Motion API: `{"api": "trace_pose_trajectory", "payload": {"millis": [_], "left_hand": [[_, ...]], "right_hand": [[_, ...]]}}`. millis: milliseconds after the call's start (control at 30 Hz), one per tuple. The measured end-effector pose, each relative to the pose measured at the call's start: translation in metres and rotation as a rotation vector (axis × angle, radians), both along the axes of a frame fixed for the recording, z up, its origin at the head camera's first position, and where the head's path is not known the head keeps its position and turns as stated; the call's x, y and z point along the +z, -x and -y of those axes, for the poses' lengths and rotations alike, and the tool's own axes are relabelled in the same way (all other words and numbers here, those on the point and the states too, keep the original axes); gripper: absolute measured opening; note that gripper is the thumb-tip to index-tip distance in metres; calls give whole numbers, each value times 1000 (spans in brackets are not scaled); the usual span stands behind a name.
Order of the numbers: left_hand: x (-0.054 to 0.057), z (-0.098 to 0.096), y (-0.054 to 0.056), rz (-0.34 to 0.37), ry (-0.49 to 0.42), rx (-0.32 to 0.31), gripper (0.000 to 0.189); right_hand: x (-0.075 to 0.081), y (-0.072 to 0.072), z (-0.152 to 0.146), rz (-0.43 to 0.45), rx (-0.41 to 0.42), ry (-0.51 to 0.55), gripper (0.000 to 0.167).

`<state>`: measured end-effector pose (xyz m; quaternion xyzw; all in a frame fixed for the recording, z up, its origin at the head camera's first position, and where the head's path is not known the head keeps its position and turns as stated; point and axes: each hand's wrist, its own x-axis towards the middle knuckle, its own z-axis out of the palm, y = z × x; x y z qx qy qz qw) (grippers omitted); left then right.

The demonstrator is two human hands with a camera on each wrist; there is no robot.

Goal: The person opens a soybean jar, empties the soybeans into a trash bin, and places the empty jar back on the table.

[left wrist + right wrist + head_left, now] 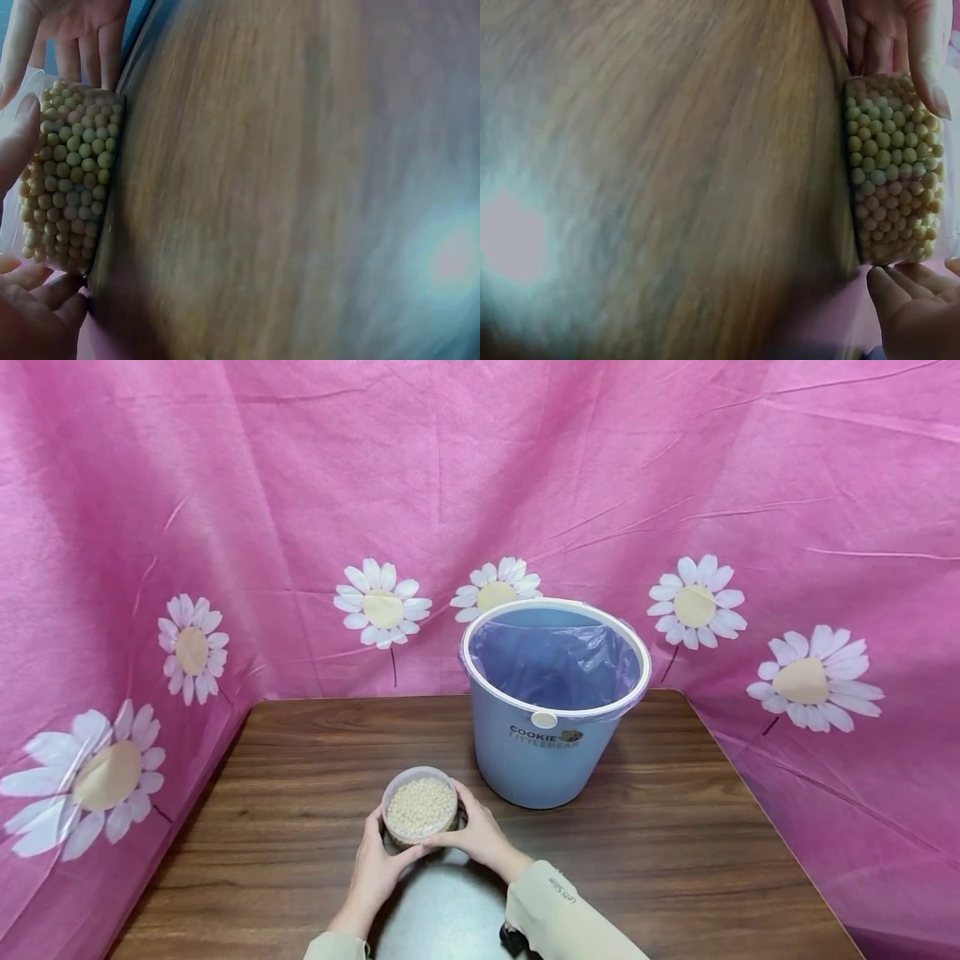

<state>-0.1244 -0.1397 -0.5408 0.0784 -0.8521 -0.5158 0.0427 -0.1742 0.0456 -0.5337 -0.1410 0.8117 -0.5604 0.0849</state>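
Note:
Both hands hold a round, clear plastic tub of soybeans (pixel 421 807) over the near middle of the wooden table. My left hand (pixel 375 864) grips its left side, thumb along the near wall. My right hand (pixel 482 837) grips the right side, and the two thumbs come close together at the front. Through the clear wall in the left wrist view, the pale yellow beans (pixel 71 169) show packed, with a strip of bare wall above them. The right wrist view shows the tub of beans (pixel 892 169) upright, its base close to the wood.
A light blue trash bin (pixel 536 768) with a white rim and a purple bag liner (pixel 555 668) stands just beyond and right of the tub. Pink cloth with daisies (pixel 300 527) surrounds the wooden table (pixel 337 735). Bright glare (pixel 442 910) lies between the forearms.

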Motion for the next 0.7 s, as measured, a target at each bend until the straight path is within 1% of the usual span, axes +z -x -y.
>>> {"api": "trace_pose_trajectory", "payload": {"millis": [33,167,267,400,533,700], "left_hand": [[-1,-1,-1,-7,-6,6,100],[-3,-4,-5,-52,-83,28,99],[-3,-6,-7,-68,-157,46,97],[-2,-8,-9,-77,-212,65,97],[2,-11,-9,-95,-223,67,99],[5,-14,-8,-96,-188,90,105]], "right_hand": [[0,0,0,0,2,13,100],[1,-3,0,4,23,68,98],[2,-5,0,13,30,95,97],[3,-6,-1,17,24,105,95],[9,-7,-1,1,9,80,96],[17,-9,0,-10,-20,63,95]]}}
